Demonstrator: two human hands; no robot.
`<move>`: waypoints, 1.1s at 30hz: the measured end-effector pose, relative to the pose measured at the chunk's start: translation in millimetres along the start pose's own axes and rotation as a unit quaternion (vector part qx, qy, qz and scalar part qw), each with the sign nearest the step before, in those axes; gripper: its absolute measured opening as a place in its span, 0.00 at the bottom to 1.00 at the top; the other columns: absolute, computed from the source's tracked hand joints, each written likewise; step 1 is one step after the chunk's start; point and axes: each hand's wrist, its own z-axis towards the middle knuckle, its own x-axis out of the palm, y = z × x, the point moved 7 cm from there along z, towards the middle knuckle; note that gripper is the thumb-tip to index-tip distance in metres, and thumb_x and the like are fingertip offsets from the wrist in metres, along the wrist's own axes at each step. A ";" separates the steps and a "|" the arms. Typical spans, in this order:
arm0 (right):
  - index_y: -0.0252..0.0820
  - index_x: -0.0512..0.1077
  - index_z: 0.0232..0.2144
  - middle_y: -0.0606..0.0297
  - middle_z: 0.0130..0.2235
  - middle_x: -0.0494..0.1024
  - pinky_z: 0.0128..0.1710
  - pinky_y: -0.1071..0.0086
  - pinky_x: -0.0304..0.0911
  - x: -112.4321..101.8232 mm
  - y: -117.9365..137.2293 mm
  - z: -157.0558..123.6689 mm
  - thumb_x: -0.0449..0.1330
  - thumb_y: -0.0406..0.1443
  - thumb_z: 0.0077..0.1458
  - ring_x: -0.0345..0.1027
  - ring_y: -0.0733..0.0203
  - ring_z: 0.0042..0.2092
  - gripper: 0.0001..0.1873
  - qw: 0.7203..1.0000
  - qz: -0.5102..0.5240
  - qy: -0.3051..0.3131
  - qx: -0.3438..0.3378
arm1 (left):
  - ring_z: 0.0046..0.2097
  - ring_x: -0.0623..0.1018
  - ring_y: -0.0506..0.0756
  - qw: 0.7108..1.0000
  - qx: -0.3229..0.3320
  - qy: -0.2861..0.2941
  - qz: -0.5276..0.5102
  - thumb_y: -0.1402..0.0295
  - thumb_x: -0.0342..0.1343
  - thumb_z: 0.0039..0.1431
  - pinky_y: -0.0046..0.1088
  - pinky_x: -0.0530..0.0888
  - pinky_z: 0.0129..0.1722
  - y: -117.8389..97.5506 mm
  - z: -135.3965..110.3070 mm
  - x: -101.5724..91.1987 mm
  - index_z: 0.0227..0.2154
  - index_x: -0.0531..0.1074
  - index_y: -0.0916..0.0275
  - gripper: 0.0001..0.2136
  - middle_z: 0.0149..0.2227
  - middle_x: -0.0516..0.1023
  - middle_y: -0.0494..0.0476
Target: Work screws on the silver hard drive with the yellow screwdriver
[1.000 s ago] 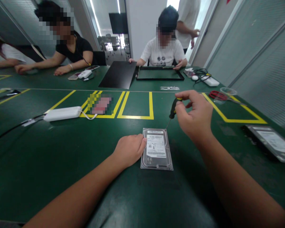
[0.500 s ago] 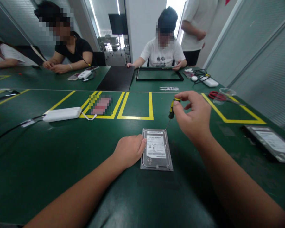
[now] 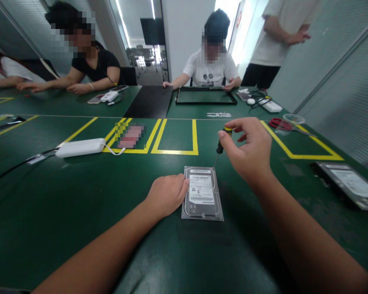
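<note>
A silver hard drive (image 3: 202, 193) with a white label lies flat on the green table (image 3: 79, 196) in front of me. My left hand (image 3: 167, 194) is closed and pressed against the drive's left edge. My right hand (image 3: 248, 149) pinches the handle of a small black and yellow screwdriver (image 3: 221, 143) held nearly upright. Its thin tip rests at the drive's far right corner.
A second hard drive (image 3: 349, 183) lies at the right. A white power strip (image 3: 79, 147) and yellow tape boxes (image 3: 174, 151) lie ahead, red scissors (image 3: 279, 122) and a clear cup (image 3: 292, 119) beyond. Other people sit across with a black panel (image 3: 150, 102) and frame (image 3: 205, 96); one stands.
My right hand has turned slightly on the screwdriver handle, tip staying at the corner. The standing person at the back has stepped to the right.
</note>
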 end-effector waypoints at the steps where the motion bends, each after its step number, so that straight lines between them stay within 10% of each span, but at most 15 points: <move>1: 0.42 0.72 0.37 0.61 0.38 0.75 0.37 0.61 0.62 0.6 -0.1 0.1 0.62 0.39 0.55 0.68 0.55 0.39 0.08 1.000 0.000 0.002 -0.001 | 0.35 0.79 0.59 1.000 0.000 -0.001 0.000 0.59 0.34 0.73 0.33 0.69 0.32 0.1 -0.2 -0.1 0.33 0.69 0.60 0.20 0.33 0.79 0.56; 33: 0.42 0.75 0.39 0.61 0.38 0.77 0.38 0.62 0.65 1.3 0.4 -0.3 0.61 0.35 0.53 0.69 0.57 0.38 0.09 1.000 -0.007 0.003 -0.004 | 0.36 0.80 0.59 1.000 -0.004 0.004 -0.006 0.59 0.35 0.73 0.33 0.70 0.34 -0.4 -1.0 -0.3 0.33 0.69 0.60 0.20 0.34 0.80 0.57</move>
